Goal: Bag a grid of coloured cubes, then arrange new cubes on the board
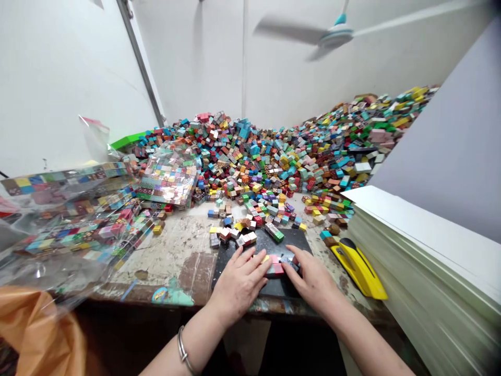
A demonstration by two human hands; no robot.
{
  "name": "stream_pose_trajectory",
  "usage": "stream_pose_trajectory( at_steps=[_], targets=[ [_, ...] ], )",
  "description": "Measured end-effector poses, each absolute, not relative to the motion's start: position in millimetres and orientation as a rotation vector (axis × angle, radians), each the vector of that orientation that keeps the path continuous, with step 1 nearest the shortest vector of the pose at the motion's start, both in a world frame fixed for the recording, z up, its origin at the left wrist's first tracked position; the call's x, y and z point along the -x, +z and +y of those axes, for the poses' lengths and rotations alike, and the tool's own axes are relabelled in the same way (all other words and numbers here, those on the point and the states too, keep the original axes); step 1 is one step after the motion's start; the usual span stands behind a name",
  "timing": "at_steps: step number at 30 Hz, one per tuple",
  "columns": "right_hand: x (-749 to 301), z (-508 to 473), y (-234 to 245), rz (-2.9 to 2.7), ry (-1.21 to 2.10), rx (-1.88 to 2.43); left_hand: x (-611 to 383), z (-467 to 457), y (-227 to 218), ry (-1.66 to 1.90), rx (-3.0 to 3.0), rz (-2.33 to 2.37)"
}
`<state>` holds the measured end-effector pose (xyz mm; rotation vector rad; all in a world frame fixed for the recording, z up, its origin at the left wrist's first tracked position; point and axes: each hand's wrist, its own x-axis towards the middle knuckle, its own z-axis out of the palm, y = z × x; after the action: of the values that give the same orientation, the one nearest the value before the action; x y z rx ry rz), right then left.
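Note:
A short row of small coloured blocks (276, 266), mostly pink with some yellow and grey, lies on a black board (300, 239) at the table's front. Over the row's left end rests my left hand (240, 282), fingers close together, holding that end. At the right end, my right hand (315, 279) grips between thumb and forefinger, with grey-blue blocks between them. My fingers partly hide the row. Just beyond, on the board, sit a green-sided block piece (274, 232) and a few white and pink blocks (246, 239).
A huge heap of coloured blocks (250, 151) fills the table's back. Clear bags of blocks (170, 180) stand at left, above an orange bag (43, 334). To the right lie a yellow stapler (359, 269) and a tall stack of white sheets (426, 250). A fan (335, 36) hangs overhead.

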<state>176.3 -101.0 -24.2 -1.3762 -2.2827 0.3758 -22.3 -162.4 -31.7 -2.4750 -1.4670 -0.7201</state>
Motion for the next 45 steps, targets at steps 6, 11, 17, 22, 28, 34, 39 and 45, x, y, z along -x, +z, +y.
stream_pose_trajectory(
  at_steps=[6, 11, 17, 22, 28, 34, 39, 45],
  targets=[
    [-178.4, -113.5, -19.2, -2.23, 0.813, 1.23, 22.6, -163.1, -31.5, -0.718, 2.478, -1.479],
    [-186.5, -105.4, -20.9, -2.295, 0.847, 1.206, 22.8, -163.3, -31.2, -0.718, 2.503, -1.5],
    [-187.1, -93.5, -20.8, -2.278, 0.822, 1.217, 23.0, -163.1, -30.7, -0.73, 2.521, -1.505],
    [-182.9, -93.8, -16.5, -2.337, 0.803, 1.166, 23.3, -162.8, -30.6, -0.721, 2.521, -1.514],
    [-185.8, -74.3, -5.4, -2.278, 0.74, 1.296, 22.0, -164.0, -28.3, -0.717, 2.516, -1.537],
    [-148.3, -32.3, -12.2, -2.331, 0.305, 1.42, 22.3, -164.9, -28.6, -0.704, 2.481, -1.511],
    [-133.2, -15.1, -22.5, -2.389, 0.209, 1.4, 24.3, -165.5, -32.6, -0.696, 2.438, -1.527],
    [-170.9, -22.0, -14.6, -2.442, 0.251, 1.27, 27.7, -169.1, -36.7, -0.832, 2.39, -1.619]
  ],
)
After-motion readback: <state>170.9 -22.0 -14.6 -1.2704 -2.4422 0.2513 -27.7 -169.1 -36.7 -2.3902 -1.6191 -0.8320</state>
